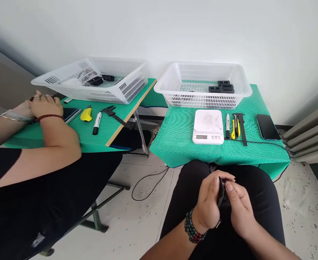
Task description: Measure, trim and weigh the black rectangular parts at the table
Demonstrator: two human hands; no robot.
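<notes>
Above my lap, my left hand [209, 204] is closed around a thin black piece [221, 193], seen nearly edge-on, so its full shape is hidden. Facing it, my right hand [240, 209] has its fingers curled and its thumb pressed near the top of the same piece. Something small and light shows by the right fingertips, too hidden to name. On the green-covered table in front of me sit a white digital scale [208, 124], a marker [227, 126], a yellow utility knife [235, 128] and a black caliper [241, 128].
Black parts [222, 86] lie in a white plastic basket [199, 101] at the table's back. A phone [268, 126] lies at the right, beside a cable. To the left, a person rests their hands [46, 104] on another green table with a basket [94, 92], knife, marker and caliper.
</notes>
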